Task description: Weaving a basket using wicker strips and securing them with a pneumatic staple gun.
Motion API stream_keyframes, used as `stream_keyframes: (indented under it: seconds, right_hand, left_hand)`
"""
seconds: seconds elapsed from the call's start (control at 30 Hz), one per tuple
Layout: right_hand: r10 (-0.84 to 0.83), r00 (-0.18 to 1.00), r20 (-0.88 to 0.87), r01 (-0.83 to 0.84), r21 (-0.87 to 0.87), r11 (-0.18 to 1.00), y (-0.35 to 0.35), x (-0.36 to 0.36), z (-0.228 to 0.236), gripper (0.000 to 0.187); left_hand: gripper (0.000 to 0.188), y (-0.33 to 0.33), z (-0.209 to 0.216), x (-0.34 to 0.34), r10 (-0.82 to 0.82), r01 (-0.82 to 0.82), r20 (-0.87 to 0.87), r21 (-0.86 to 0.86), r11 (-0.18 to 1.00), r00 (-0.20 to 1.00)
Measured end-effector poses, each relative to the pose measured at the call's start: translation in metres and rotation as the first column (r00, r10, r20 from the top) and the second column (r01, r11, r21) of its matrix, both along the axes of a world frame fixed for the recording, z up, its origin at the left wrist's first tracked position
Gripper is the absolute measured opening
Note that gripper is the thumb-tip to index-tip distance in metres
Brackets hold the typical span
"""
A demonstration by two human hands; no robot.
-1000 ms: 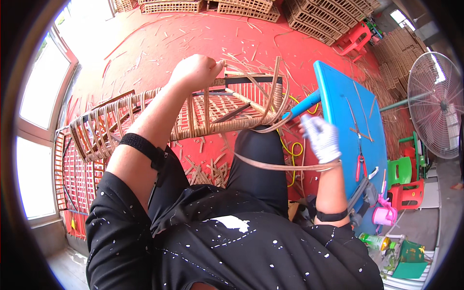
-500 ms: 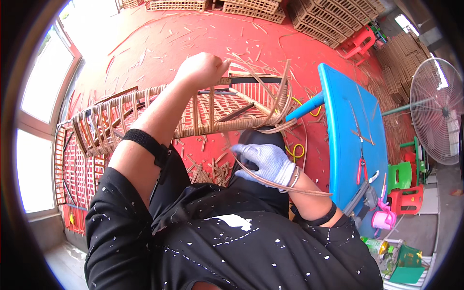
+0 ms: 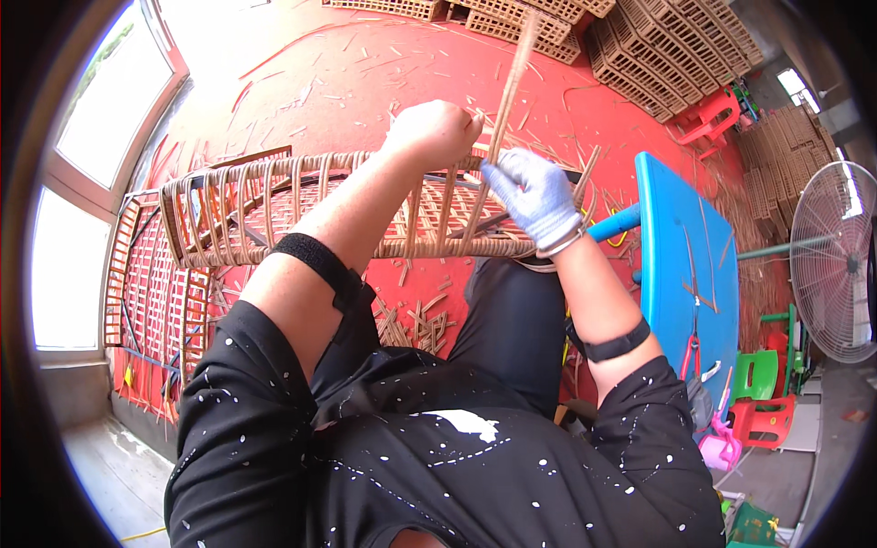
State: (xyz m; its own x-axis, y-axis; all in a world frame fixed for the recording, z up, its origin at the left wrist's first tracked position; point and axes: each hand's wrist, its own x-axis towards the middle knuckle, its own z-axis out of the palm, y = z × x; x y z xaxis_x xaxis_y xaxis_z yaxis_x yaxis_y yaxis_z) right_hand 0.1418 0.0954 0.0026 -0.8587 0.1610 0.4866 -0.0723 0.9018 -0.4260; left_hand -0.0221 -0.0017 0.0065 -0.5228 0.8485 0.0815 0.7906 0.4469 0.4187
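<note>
Landmark: rattan chair frame [image 3: 301, 215], lying on its side across the person's lap, over the red floor [image 3: 347, 73].

Left hand [image 3: 431, 132], bare: closed in a fist on the far top rail of the frame, right where the weave ends. Fingers curled tight around the rail; cannot tell if a strand is also caught inside the fist.

Right hand [image 3: 534, 194], in a grey-white glove: just right of the left hand, at the same rail, nearly touching it. Fingers pinched on a long rattan strip [image 3: 510, 82]. The strip runs up and away from the frame, tilted slightly right, free end over the floor. Lower end goes into the frame's rail between the 2 hands.

Frame itself: vertical rattan wraps spaced along the side, woven lattice panel inside, dark metal bars showing through. Its left end reaches toward the window [image 3: 110, 100].

Right of the frame: blue table [image 3: 681, 256], top tilted by the lens, touching or just beside the frame's right end. Red-handled cutters [image 3: 692, 352] lie on the table's near part.

Beyond the frame: loose rattan offcuts [image 3: 416, 324] scattered on the floor, more under the frame near the knees. Stacked woven panels [image 3: 658, 50] at the far side of the floor.

Far right of the frame, past the table: standing fan [image 3: 836, 265], small green chair [image 3: 754, 374], small red chair [image 3: 763, 420].

Person wears a black paint-flecked shirt [image 3: 438, 457], with black bands on both arms.
</note>
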Motion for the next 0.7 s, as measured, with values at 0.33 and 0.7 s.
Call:
stream_keyframes:
  seconds: [0.33, 0.7]
  right_hand:
    - [-0.071, 0.997, 0.019, 0.068, 0.144, 0.987, 0.029, -0.037, -0.013, 0.019]
    - [-0.015, 0.676, 0.737, -0.401, 0.385, 0.831, 0.071, -0.087, -0.009, 0.027]
  left_hand:
    - [0.05, 0.0, -0.005, -0.001, -0.03, 0.032, -0.03, 0.065, 0.997, 0.999]
    - [0.027, -0.03, -0.013, 0.027, -0.112, 0.137, -0.097, 0.309, 0.941, 0.989]
